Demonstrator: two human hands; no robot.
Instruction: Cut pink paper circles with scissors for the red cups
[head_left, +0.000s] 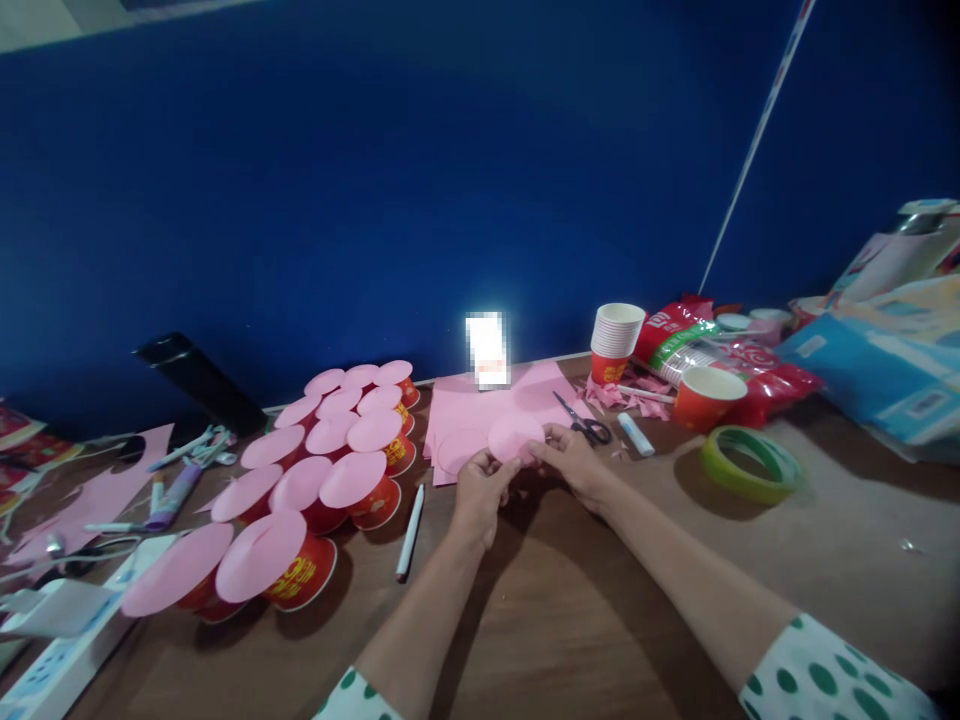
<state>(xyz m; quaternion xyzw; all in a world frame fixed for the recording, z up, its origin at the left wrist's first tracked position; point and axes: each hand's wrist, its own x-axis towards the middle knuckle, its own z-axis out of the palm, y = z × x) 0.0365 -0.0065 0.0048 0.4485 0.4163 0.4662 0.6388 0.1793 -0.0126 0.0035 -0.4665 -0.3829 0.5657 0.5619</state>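
Observation:
Between my two hands is a pink paper disc, raised a little over the table. My left hand pinches its lower left edge, and my right hand has its fingers closed on the right edge. Under and behind it lie pink paper sheets, with another pink round piece on them at the left. Black-handled scissors rest just beyond my right hand. A capped marker lies on the table to the left of my left forearm.
Rows of red paper cups topped with pink discs fill the left. A cup stack, pink scraps, a glue stick, a single cup and a tape roll stand right. A power strip lies front left; a blue partition rises behind.

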